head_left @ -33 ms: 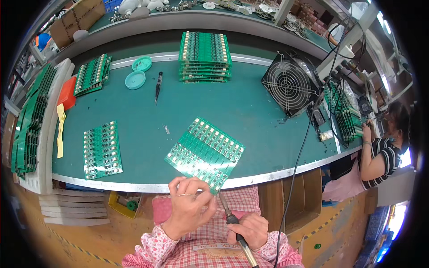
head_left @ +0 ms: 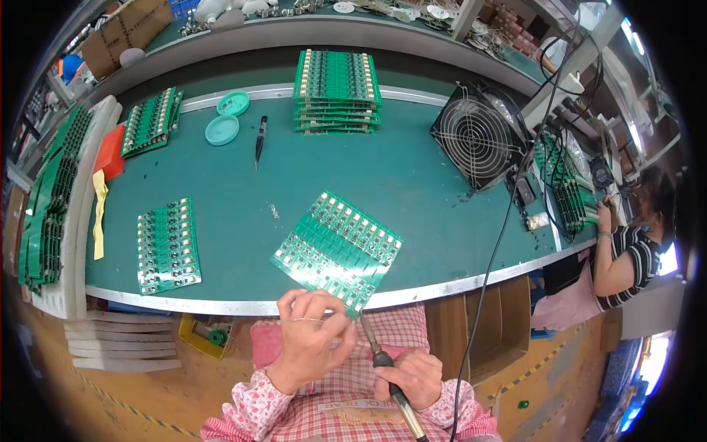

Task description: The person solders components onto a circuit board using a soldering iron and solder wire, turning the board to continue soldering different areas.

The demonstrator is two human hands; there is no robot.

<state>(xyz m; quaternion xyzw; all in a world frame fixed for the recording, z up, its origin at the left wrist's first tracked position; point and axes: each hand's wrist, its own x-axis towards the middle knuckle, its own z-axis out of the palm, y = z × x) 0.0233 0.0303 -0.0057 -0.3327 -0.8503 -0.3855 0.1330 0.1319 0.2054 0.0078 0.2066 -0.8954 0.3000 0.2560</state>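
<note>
A green circuit board panel (head_left: 340, 239) with rows of small components lies slantwise on the table, its near corner jutting past the front edge. At that corner my left hand (head_left: 313, 331) is closed in a pinch on a thin solder wire (head_left: 309, 320), which crosses its fingers. My right hand (head_left: 414, 377) is wrapped round the black handle of a soldering iron (head_left: 379, 356), whose metal shaft slopes up to the same corner. Whether the tip touches the board is too small to tell. A smaller board panel (head_left: 169, 247) lies apart to the left.
Stacked boards (head_left: 337, 92) stand at the back, with tweezers (head_left: 261, 143) and a round teal tin (head_left: 222, 130) nearby. A black fan (head_left: 475, 140) stands back right; its side cable (head_left: 487, 274) hangs past the table edge. Another person (head_left: 626, 258) sits at far right.
</note>
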